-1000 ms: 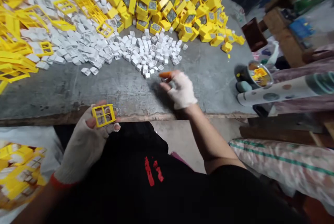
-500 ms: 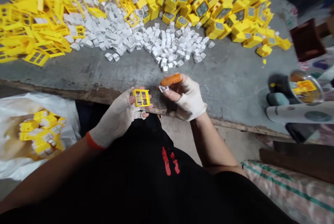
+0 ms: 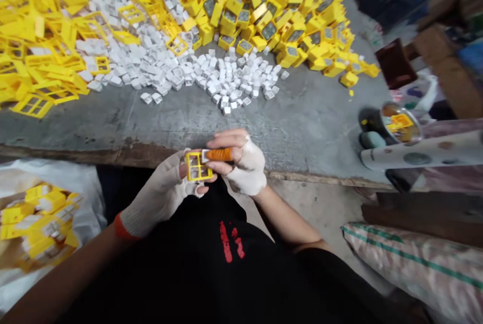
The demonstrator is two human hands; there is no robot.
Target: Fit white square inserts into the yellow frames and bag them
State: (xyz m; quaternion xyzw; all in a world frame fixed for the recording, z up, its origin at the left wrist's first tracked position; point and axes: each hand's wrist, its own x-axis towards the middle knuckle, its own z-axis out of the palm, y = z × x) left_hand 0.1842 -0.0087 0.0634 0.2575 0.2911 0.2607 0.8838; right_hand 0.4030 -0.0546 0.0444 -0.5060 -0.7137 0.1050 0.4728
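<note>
The only view comes from a camera worn on the person's head, looking forward and steeply down over the black shirt (image 3: 211,268). The left hand (image 3: 158,200) and right hand (image 3: 243,163) sit close below the lens, at the near edge of the concrete surface (image 3: 169,130). The heap of yellow and white plastic parts (image 3: 226,27) lies farther off, toward the top of the frame.

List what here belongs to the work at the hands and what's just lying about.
At the work: left hand gripping a yellow plastic frame; right hand pinching a small white square piece against it; the heap of white pieces; the heap of yellow pieces.

Lying about: metal tin; patterned roll; striped sack.
</note>
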